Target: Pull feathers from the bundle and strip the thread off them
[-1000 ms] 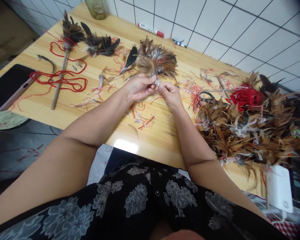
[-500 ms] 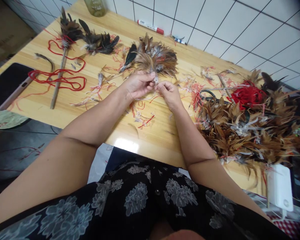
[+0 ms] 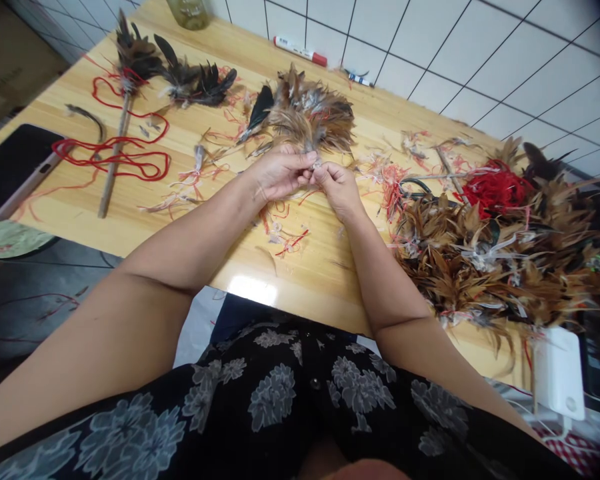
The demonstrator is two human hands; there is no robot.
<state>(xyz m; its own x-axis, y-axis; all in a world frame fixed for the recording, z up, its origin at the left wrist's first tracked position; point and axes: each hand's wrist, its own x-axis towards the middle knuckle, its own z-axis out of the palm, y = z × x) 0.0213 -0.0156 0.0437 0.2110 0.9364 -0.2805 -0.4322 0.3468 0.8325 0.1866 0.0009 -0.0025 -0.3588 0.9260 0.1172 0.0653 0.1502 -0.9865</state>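
A fan-shaped bundle of brown feathers [image 3: 313, 113] lies on the wooden table [image 3: 325, 267], its bound quill end pointing toward me. My left hand [image 3: 277, 175] is closed, pinching that quill end between thumb and fingers. My right hand [image 3: 337, 190] is closed too, its fingertips meeting the left hand's at the same spot. Thin whitish and red threads trail on the table under both hands. What exactly the right fingertips pinch is too small to make out.
A large heap of brown feathers [image 3: 495, 260] with red yarn [image 3: 493, 190] and scissors [image 3: 415, 190] fills the right side. At left lie a stick with dark feathers [image 3: 125, 87], red cord [image 3: 115, 157], a phone [image 3: 13, 170]. A marker [image 3: 300, 51] lies by the tiled wall.
The hands have stayed pinched together at the bundle's quill end, with only small finger shifts. The view has drifted slightly.
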